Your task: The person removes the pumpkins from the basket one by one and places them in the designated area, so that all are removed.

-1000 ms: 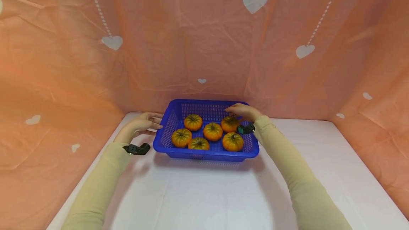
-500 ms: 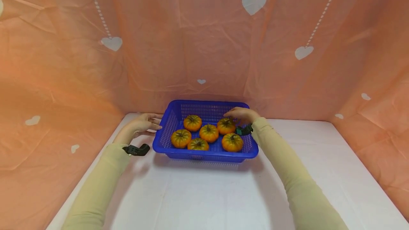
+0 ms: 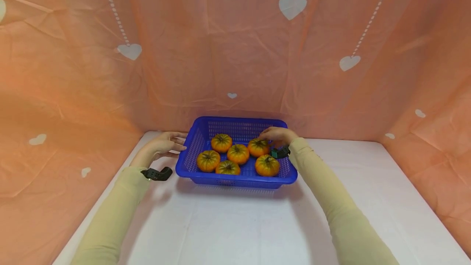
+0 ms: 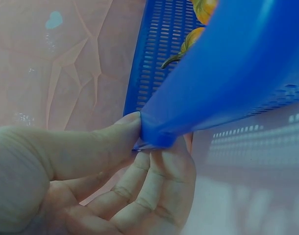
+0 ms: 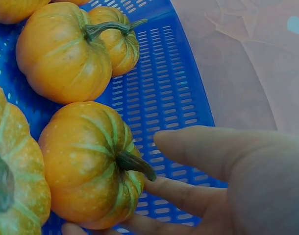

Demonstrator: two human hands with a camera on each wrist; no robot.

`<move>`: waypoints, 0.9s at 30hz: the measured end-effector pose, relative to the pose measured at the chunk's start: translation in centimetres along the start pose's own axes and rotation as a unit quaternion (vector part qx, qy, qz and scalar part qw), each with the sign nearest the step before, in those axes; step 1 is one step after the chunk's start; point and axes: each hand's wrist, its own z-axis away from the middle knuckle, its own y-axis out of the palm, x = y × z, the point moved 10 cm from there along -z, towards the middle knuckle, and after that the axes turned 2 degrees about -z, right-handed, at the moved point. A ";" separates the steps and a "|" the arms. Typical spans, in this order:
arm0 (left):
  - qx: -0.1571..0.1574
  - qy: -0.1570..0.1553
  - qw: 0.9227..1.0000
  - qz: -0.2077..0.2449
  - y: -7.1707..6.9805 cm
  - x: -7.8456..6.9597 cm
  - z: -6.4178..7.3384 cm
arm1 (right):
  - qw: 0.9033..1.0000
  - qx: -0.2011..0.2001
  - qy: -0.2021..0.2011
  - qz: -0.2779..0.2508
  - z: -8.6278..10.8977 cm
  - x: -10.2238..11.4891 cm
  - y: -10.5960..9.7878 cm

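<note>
A blue plastic basket (image 3: 235,181) with slotted sides holds several small orange-and-green pumpkins. At its left end my left hand (image 3: 162,145) grips the rim, the thumb (image 4: 105,142) on one face and the fingers bent beneath it. My right hand (image 3: 276,135) reaches inside the basket at the back right. Its fingers lie along the side of the back-right pumpkin (image 5: 86,166), and one fingertip shows past the pumpkin's lower edge. The thumb stands apart from the stem. Close by sit the middle pumpkin (image 3: 238,154) and the front-right pumpkin (image 3: 267,165).
Three more pumpkins lie in the basket's left half, among them the front-left pumpkin (image 3: 208,161). The basket stands on a white table (image 3: 220,228), near a peach curtain (image 3: 235,52) with white hearts that hangs behind and at both sides.
My right hand has moved left and slightly toward me with the back-right pumpkin. The middle pumpkin has shifted left as well. The left hand keeps its place on the rim.
</note>
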 end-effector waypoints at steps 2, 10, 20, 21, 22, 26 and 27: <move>0.000 0.000 1.000 -0.002 0.0 0.0 0.0 | 1.000 0.002 0.000 0.001 -0.1 0.0 0.1; 0.002 -0.006 1.000 0.000 0.0 0.1 0.0 | 1.000 -0.001 -0.005 -0.007 -0.3 -0.2 0.3; 0.001 -0.010 1.000 -0.002 0.0 0.1 0.0 | 1.000 -0.009 -0.006 0.022 -0.4 -0.2 0.1; 0.001 -0.010 1.000 -0.002 0.0 0.1 0.0 | 1.000 -0.009 -0.007 0.022 -0.5 -0.2 0.1; 0.002 -0.010 1.000 -0.002 0.0 0.1 0.0 | 1.000 -0.010 -0.005 0.018 -0.5 -0.3 0.1; 0.003 -0.010 1.000 -0.003 0.0 0.1 0.0 | 1.000 -0.004 -0.001 -0.014 -0.5 -0.4 0.3; 0.003 -0.010 1.000 -0.003 0.0 0.1 -0.1 | 1.000 0.000 -0.001 -0.027 -0.5 -0.4 0.4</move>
